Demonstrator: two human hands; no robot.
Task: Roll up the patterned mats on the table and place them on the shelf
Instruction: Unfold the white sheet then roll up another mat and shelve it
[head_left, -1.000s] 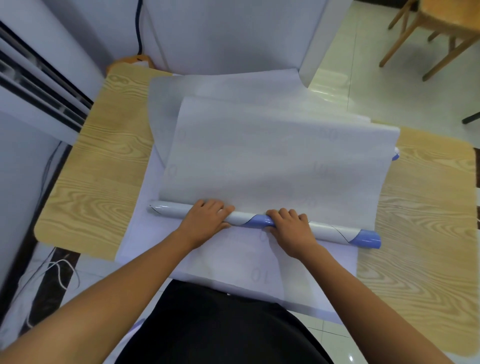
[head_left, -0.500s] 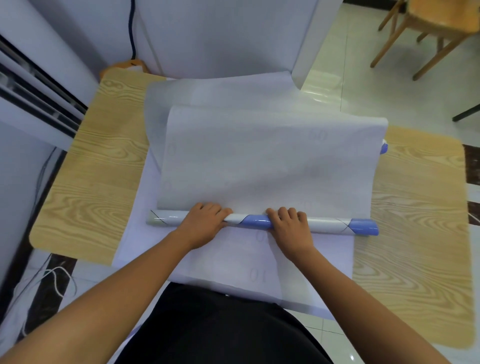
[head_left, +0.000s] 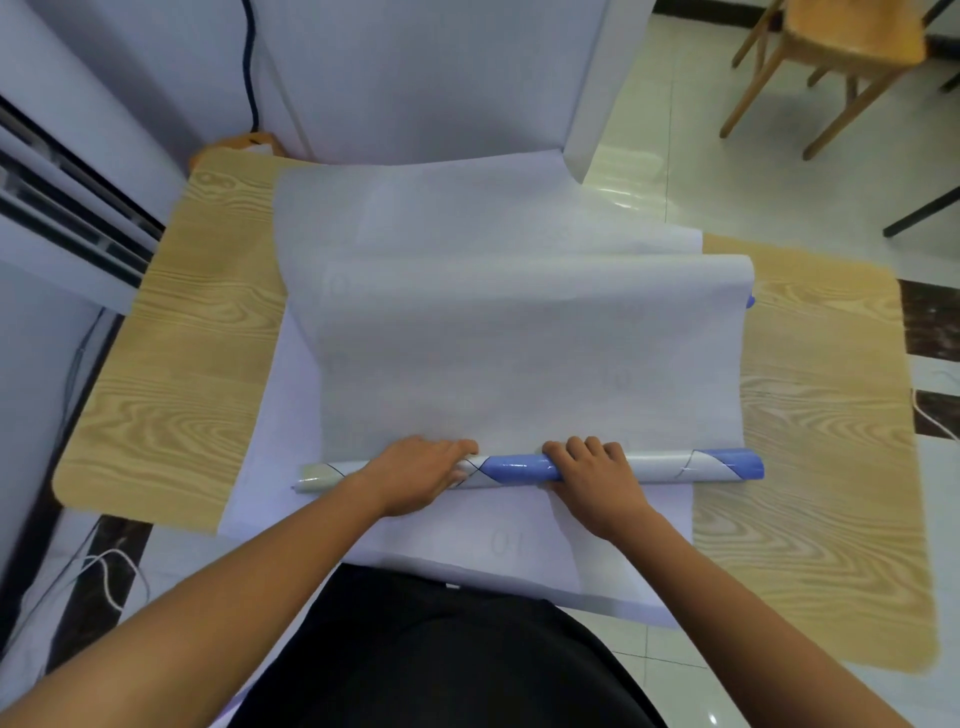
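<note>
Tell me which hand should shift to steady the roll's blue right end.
Right. The right hand grips the roll nearer that end; the left hand holds it nearer the other end.

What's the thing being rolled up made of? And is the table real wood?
The rolled mat looks like thin plastic or coated paper: its blue-and-white outside is glossy with glints, its unrolled part matt white, bending without creases. The table shows pale wood grain, but so smooth and even that it may be printed laminate.

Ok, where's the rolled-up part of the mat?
Head view: the roll lies crosswise on the table near the person, gripped by left hand and right hand.
</note>
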